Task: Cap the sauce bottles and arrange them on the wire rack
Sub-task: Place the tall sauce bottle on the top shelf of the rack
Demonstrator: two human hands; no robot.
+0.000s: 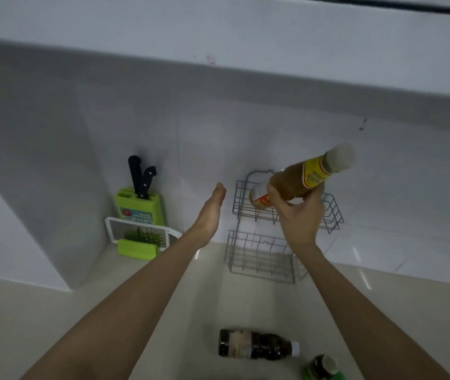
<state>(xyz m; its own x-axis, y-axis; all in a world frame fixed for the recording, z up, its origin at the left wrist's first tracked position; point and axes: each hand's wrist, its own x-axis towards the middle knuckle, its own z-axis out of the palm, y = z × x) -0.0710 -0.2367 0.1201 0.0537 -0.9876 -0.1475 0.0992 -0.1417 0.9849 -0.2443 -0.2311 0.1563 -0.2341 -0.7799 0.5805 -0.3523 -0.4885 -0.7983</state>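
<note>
My right hand (299,215) grips an amber sauce bottle (303,182) with a yellow neck label and a pale cap, tilted up to the right in front of the upper tier of the grey wire rack (333,215). The rack hangs on the white tiled wall and its lower tier (256,259) holds nothing. My left hand (211,212) is flat and edge-on, fingers straight, left of the rack, holding nothing. A dark sauce bottle (256,344) with a white cap lies on its side on the counter near me. A second dark bottle with a green base (324,367) stands at the bottom edge.
A green knife block (140,207) with two black-handled knives stands against the wall at the left. In front of it leans a white and green grater (141,237). A white wall cabinet (218,31) overhangs the counter. A white side panel closes the left.
</note>
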